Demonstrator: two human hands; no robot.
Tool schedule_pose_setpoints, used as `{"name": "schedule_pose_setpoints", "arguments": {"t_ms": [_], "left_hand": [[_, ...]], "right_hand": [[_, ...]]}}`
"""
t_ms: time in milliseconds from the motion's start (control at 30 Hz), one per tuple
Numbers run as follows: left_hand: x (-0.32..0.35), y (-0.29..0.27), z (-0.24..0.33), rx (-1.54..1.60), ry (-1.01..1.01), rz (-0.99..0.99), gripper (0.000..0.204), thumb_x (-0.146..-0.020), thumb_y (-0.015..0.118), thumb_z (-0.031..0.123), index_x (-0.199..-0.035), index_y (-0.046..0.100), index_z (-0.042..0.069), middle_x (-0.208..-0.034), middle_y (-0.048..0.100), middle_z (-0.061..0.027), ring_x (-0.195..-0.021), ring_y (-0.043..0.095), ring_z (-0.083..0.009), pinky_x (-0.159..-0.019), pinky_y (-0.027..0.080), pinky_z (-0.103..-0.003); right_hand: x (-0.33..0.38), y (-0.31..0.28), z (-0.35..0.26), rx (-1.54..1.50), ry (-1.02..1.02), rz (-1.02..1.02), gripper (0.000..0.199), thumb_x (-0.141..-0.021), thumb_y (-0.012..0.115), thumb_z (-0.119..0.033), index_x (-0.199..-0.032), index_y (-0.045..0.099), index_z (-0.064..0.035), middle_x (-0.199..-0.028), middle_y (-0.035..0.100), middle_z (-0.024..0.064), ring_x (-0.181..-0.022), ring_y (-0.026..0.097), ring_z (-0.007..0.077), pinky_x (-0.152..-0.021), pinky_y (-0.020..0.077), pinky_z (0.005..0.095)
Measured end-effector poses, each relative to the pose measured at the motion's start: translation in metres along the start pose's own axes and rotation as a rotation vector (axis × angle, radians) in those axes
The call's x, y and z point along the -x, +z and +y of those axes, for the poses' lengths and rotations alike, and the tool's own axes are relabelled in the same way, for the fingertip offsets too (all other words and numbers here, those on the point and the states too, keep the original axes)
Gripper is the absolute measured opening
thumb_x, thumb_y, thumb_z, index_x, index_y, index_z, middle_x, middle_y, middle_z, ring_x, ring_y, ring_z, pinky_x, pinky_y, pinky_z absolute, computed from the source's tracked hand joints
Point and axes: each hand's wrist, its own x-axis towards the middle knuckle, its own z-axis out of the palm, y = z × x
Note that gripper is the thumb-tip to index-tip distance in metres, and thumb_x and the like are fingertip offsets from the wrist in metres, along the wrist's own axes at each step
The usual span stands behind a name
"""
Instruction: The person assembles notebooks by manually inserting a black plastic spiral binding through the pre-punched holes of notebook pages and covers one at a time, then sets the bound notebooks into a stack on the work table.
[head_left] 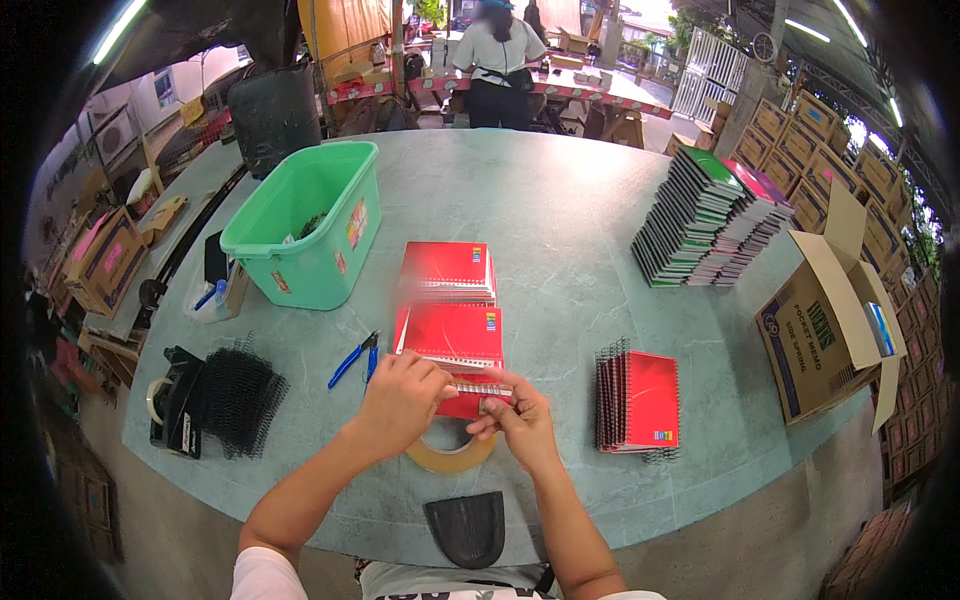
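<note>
A small red notebook (462,406) with a row of holes along its far edge is between my hands over the table. My right hand (520,425) pinches its right end between thumb and fingers. My left hand (405,393) is closed at the left end of the holed edge; what its fingertips hold is hidden. Just beyond lie two stacks of red notebooks, a nearer stack (450,332) and a farther stack (445,262). A roll of tan tape (450,460) lies under my hands. Blue-handled cutters (355,362) lie to the left.
Black wire coils (243,400) and a tape dispenser (178,405) sit left, near a green bin (300,255). Spiral-bound red notebooks (650,400) stand right, before tall notebook stacks (690,215) and an open carton (825,330). A black curved pad (466,530) lies nearest. A person (497,60) stands beyond.
</note>
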Motion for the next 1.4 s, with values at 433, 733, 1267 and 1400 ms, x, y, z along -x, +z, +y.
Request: {"name": "schedule_pose_setpoints", "arguments": {"t_ms": [433,733,1267,1400], "left_hand": [[-0.006,0.004,0.008,0.065,-0.032,-0.061,0.030,-0.077,0.067,0.023,-0.101,0.061,0.005,-0.091,0.062,-0.0105,-0.086,0.057,-0.0286,-0.075,0.043,-0.040],[-0.012,0.014,0.012,0.012,0.004,0.011,0.024,-0.071,0.071,0.013,-0.090,0.059,0.005,-0.082,0.057,-0.0101,-0.080,0.055,-0.0292,-0.072,0.043,-0.039],[-0.028,0.022,0.032,0.261,0.035,-0.061,0.022,-0.075,0.064,0.016,-0.092,0.064,0.003,-0.084,0.062,-0.0113,-0.082,0.060,-0.0261,-0.074,0.045,-0.039],[-0.025,0.030,0.030,0.286,0.026,-0.048,0.018,-0.075,0.064,0.014,-0.088,0.064,0.002,-0.083,0.061,-0.0119,-0.079,0.060,-0.0274,-0.071,0.048,-0.038]], "right_hand": [[0.001,-0.001,0.008,-0.027,-0.093,-0.010,0.024,-0.094,0.051,-0.008,-0.115,0.056,0.0019,-0.098,0.066,0.0145,-0.072,0.068,0.0198,-0.059,0.0556,0.0263],[0.001,-0.009,0.011,-0.104,-0.073,-0.071,0.023,-0.092,0.054,-0.004,-0.115,0.055,0.0010,-0.100,0.065,0.0124,-0.078,0.067,0.0173,-0.063,0.0549,0.0250],[0.003,-0.020,0.027,0.182,-0.097,0.158,0.014,-0.089,0.056,-0.001,-0.099,0.062,0.0049,-0.084,0.066,0.0062,-0.070,0.063,0.0096,-0.061,0.0494,0.0219],[0.004,-0.017,0.027,0.266,-0.168,0.171,0.014,-0.088,0.055,0.000,-0.099,0.062,0.0042,-0.084,0.065,0.0040,-0.071,0.059,0.0069,-0.063,0.0481,0.0216]]}}
